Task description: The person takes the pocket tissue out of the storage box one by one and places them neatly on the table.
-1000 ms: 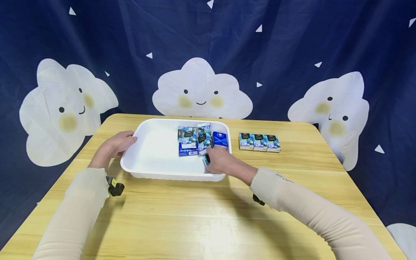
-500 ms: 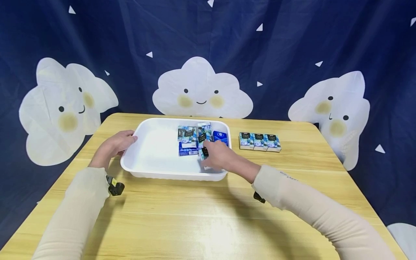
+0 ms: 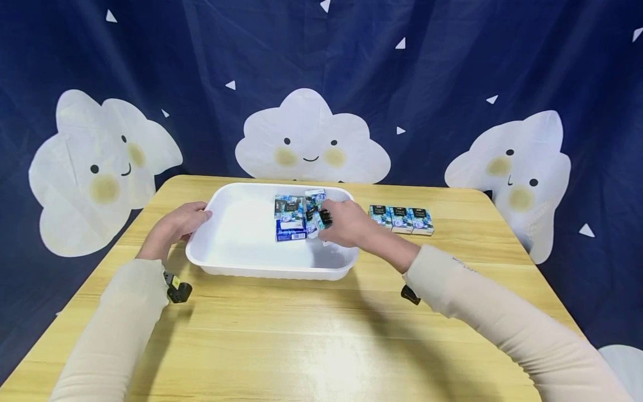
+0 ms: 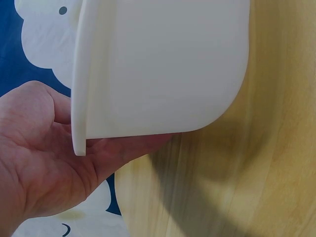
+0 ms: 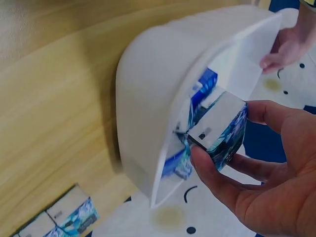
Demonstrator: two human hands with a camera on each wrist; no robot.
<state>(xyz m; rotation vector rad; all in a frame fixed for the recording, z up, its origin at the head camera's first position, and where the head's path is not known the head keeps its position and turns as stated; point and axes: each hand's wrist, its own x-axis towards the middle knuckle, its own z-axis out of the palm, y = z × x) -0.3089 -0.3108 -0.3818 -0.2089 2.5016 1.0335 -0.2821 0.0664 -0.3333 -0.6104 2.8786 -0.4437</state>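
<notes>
My left hand (image 3: 187,219) grips the left end of a white plastic tray (image 3: 231,272), thumb at the rim; in the left wrist view its fingers (image 4: 118,153) lie along the outside wall under the rim. Over the tray's right part, my right hand (image 3: 349,224) pinches a pocket tissue pack (image 5: 222,121) between thumb and fingertips. This pack has a blue floral print, a black label and a white side. Beneath and beside it in the tray lie more floral packs (image 3: 292,209) and a dark blue pack (image 3: 291,235). My right hand hides the tray's right corner.
Three floral tissue packs (image 3: 401,220) stand in a row on the wooden table (image 3: 281,329), right of the tray. A dark blue curtain (image 3: 427,72) with white clouds hangs behind the table's far edge.
My right hand has risen from the tray's near right corner and moved back and right, with the floral tissue pack in its fingers. The left hand and tray stay put.
</notes>
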